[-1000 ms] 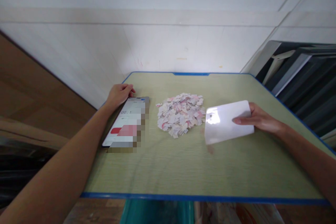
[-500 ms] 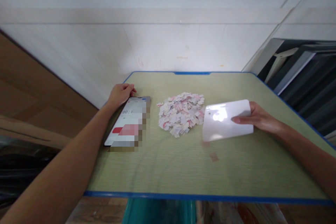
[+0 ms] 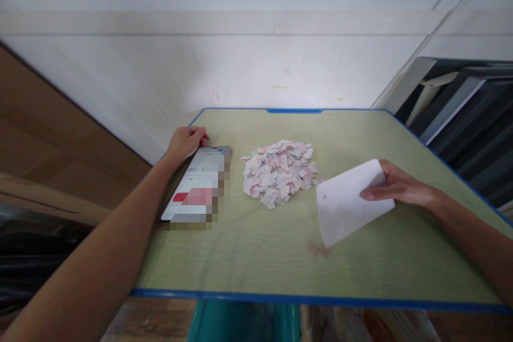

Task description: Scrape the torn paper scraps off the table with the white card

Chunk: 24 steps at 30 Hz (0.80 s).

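My right hand [image 3: 401, 186] grips a white plastic scraper [image 3: 350, 211], a flat sheet with a small hole in it, thumb on top and fingers underneath. The scraper is tilted, its lower corner toward the table's front edge. Just left of it lies a heap of torn paper scraps [image 3: 278, 171], white and pinkish. A blurred reddish-brown scrap [image 3: 316, 247] shows by the scraper's lower corner. My left hand [image 3: 186, 141] rests at the table's left edge with its fingers curled and nothing visible in them. It is beside the top of a phone [image 3: 192, 184] showing a timer, partly pixelated.
The pale green table [image 3: 248, 262] has a blue rim. Beneath its front edge stands a teal bin [image 3: 244, 323]. A white wall [image 3: 256, 64] rises behind, with dark grey panels [image 3: 476, 112] leaning at the right and a brown board [image 3: 60, 101] at the left.
My right hand has drawn the scraper slightly right and toward me, away from the heap, and turned its lower corner downward. My left hand and the phone stay in place.
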Available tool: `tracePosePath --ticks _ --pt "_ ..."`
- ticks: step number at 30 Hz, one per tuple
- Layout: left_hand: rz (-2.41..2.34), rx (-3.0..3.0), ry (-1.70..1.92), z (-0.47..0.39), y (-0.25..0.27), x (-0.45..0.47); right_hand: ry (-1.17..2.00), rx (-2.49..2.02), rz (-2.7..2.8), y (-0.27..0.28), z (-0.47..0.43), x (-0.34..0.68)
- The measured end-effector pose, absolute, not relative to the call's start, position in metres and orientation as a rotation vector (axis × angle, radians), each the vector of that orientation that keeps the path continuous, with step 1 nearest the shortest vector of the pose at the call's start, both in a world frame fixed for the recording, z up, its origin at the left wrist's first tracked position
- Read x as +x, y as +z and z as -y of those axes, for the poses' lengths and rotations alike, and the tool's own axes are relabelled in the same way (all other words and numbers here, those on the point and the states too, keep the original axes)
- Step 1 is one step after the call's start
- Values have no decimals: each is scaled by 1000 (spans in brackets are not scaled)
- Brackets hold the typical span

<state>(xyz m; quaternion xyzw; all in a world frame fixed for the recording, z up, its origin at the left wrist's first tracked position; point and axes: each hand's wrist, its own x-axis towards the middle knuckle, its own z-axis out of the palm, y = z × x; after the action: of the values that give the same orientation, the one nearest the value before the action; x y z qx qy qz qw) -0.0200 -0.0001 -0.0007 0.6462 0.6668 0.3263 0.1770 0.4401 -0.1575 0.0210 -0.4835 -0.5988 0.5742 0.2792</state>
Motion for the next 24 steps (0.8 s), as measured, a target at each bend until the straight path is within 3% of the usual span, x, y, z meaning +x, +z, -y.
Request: tracePosePath --ticks 8,14,24 --pt "-1896 1840 873 4 4 -17 1691 -1263 1642 18 171 402" --pt "-1872 1828 898 7 4 -15 1537 -1308 1413 26 166 435" --pt "-1876 1852 890 5 4 -16 1750 -1342 1633 39 177 417"
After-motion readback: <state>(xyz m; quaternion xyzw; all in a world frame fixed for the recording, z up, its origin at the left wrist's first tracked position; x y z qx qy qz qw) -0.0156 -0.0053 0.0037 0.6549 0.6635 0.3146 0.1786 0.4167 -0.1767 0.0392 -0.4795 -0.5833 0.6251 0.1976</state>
